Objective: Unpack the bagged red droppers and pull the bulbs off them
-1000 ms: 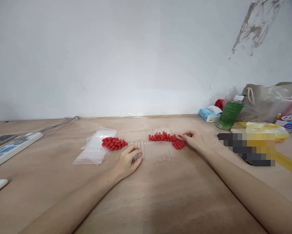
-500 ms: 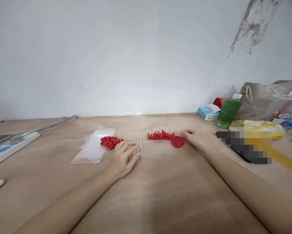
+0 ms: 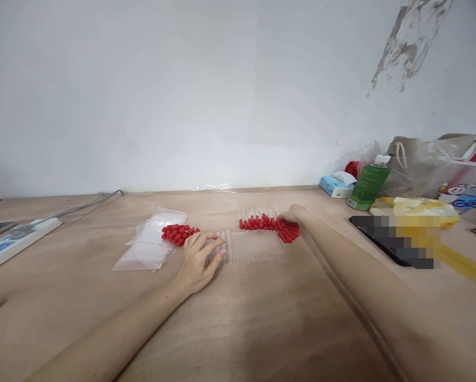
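Observation:
A row of clear thin tubes [image 3: 257,248] lies side by side on the wooden table. My left hand [image 3: 200,260] rests at the row's left end, fingers apart, thumb and fingertips touching or just above the tubes. Beside its knuckles is a pile of red rubber bulbs [image 3: 176,234], partly on clear plastic bags [image 3: 142,249]. Behind the tubes, more red bulbs [image 3: 257,223] sit in a line and fan out at the right, with clear stems [image 3: 257,212] reaching back. My right hand [image 3: 295,214] is at the stems' right side, fingers close together; the fingertips are blurred and partly hidden.
Left: a white power strip [image 3: 26,241] with a grey cable. Right: a phone-like black object [image 3: 373,233], partly pixelated, a green bottle [image 3: 369,183], a blue tissue pack [image 3: 335,185] and a yellow plastic bag [image 3: 421,209]. A white wall [image 3: 182,106] stands behind the table.
My right hand has moved left, from beside the fanned red bulbs to behind them, near the clear stems. My left hand stays in place. The view has shifted slightly.

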`<state>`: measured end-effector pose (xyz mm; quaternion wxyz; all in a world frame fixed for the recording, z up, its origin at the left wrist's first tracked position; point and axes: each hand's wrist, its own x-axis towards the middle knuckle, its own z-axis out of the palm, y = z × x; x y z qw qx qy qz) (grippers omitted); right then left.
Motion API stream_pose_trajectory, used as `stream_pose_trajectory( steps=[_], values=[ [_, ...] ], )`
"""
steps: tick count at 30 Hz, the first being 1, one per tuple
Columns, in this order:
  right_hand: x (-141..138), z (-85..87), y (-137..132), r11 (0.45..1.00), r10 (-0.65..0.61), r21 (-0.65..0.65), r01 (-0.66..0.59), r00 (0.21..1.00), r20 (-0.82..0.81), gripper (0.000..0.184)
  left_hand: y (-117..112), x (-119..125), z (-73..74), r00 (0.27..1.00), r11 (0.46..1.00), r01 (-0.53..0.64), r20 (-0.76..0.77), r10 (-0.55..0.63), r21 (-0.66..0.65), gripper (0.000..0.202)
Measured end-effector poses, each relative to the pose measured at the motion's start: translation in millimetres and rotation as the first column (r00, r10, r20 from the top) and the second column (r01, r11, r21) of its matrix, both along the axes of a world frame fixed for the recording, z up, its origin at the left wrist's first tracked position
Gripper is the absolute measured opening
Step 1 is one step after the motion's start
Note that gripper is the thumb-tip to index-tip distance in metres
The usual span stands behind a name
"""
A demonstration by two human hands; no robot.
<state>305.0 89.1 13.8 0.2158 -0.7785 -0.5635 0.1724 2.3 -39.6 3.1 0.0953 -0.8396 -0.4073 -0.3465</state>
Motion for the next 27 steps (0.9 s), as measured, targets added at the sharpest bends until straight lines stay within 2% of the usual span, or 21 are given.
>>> stream_pose_trajectory(
  steps=[4, 10, 14, 17, 18, 19, 20, 21, 23, 25, 27],
  values=[
    [-2.8, -2.7, 1.6, 0.993, -0.072, -0.097, 0.067, 0.996, -0.048, 0.015, 1.1, 0.1, -0.4, 1.0, 1.0, 0.016, -0.01, -0.016, -0.012, 0.023],
    [-1.8, 0.6, -5.3, 0.994, -0.073, -0.09, 0.058, 0.981, -0.178, 0.017, 1.0, 0.0, -0.4, 1.0, 1.0, 0.023, -0.003, -0.023, -0.018, 0.023],
    [-4.2, 19.3, -24.5, 0.995, -0.012, 0.092, 0.032, 0.976, -0.218, 0.023, 3.3, -0.9, -3.4, 0.999, 0.999, 0.032, 0.012, -0.032, -0.009, 0.024],
    [-13.2, 27.6, -56.0, 0.947, 0.103, 0.32, -0.031, 0.972, -0.21, 0.026, 4.1, -1.4, -5.7, 0.999, 1.0, 0.022, 0.05, -0.021, -0.007, 0.032],
    [-17.5, 26.4, -69.8, 0.91, 0.171, 0.406, -0.083, 0.968, -0.184, 0.023, 3.6, -1.1, -6.0, 0.997, 1.0, 0.02, 0.069, -0.019, -0.006, 0.037],
    [-22.2, 23.3, -84.4, 0.803, 0.317, 0.55, -0.229, 0.946, -0.068, 0.021, 2.6, -0.4, -6.0, 0.996, 1.0, 0.019, 0.092, -0.018, -0.002, 0.041],
    [-27.0, 18.4, -99.4, 0.687, 0.41, 0.63, -0.361, 0.909, 0.074, 0.019, 1.0, 0.7, -5.8, 0.994, 1.0, 0.021, 0.11, -0.021, 0.002, 0.044],
    [-31.7, 12.4, -113.8, 0.592, 0.453, 0.656, -0.469, 0.866, 0.211, 0.017, -1.1, 2.3, -5.3, 0.992, 1.0, 0.03, 0.12, -0.031, 0.009, 0.047],
    [-40.8, -0.2, -138.4, 0.457, 0.46, 0.656, -0.601, 0.791, 0.404, 0.015, -6.6, 6.8, -3.8, 0.992, 0.997, 0.069, 0.107, -0.073, 0.033, 0.049],
    [-48.8, -9.9, -154.3, 0.351, 0.452, 0.649, -0.675, 0.729, 0.514, 0.014, -12.9, 12.8, -2.0, 0.989, 0.987, 0.137, 0.049, -0.142, 0.079, 0.045],
    [-55.3, -15.0, -161.6, 0.27, 0.46, 0.633, -0.726, 0.674, 0.578, 0.013, -18.9, 19.1, -0.7, 0.977, 0.97, 0.212, -0.032, -0.209, 0.119, 0.034]
  ],
)
